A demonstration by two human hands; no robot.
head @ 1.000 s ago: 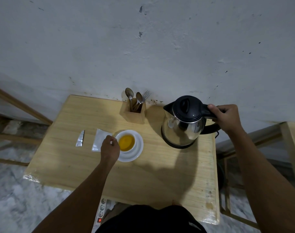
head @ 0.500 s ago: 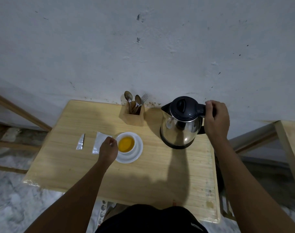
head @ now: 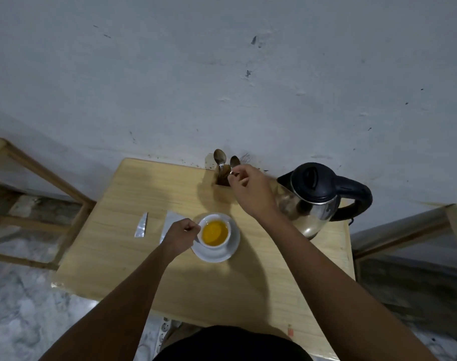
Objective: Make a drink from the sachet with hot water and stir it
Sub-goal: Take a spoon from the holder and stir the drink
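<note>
Right hand (head: 251,190) reaches to the far edge of the pale wooden tabletop (head: 133,261), knuckles up and wrist bent, its fingertips pinched on the thin metal handle of a spoon (head: 234,162) that stands in a small wooden cutlery holder (head: 222,182). 2 spoon bowls, rounded and dull silver, rise above the holder, and the tines of a fork behind them are blurred. Left hand (head: 182,234) is curled into a loose fist at the left side of the white cup (head: 215,234), fingers closed at its handle, though the handle itself is hidden under them. Its forearm runs straight back toward the near edge.

The cup is smooth glazed ceramic, round, and holds an opaque orange-yellow drink (head: 214,230). It sits centred on a white round saucer (head: 228,252) in the middle of the tabletop. Just left of the left hand lies the torn sachet (head: 170,221), flat, silvery foil, partly covered by the fist. Further left lies its torn-off strip (head: 141,225), narrow and pointed.

At the far right stands an electric kettle (head: 310,204) with a shiny steel body, a black plastic domed lid and a thick curved black handle, free of both hands. A rough, pitted grey wall (head: 222,74) rises behind the tabletop.
</note>
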